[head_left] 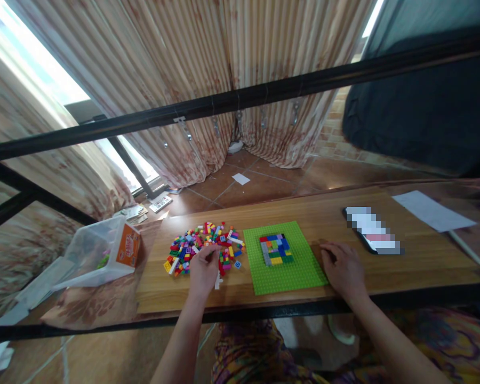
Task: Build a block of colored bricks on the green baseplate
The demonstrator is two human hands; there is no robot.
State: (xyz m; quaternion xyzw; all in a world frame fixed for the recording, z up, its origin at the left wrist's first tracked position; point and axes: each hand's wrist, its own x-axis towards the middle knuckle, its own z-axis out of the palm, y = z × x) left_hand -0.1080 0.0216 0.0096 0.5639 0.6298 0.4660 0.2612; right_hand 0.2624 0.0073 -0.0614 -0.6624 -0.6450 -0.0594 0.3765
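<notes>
My left hand (204, 269) is over the near side of a heap of loose toy building bricks (200, 234). Its thumb and forefinger are pinched together, and anything between them is too small to make out. My right hand (344, 269) rests on the table beside the right edge of a green baseplate (264, 282), fingers loosely bent, thumb apart, nothing visible in it. On the baseplate sits a roughly square patch of joined bricks (276, 249) in blue, red, grey, yellow and green, with some green studs showing inside it.
A clear plastic box (100, 266) with an orange label lies left of the wooden tabletop (156, 296). On the right are a phone (372, 229) with a blurred screen and a sheet of white paper (432, 210). A black metal bar (240, 98) crosses beyond the table, before curtains.
</notes>
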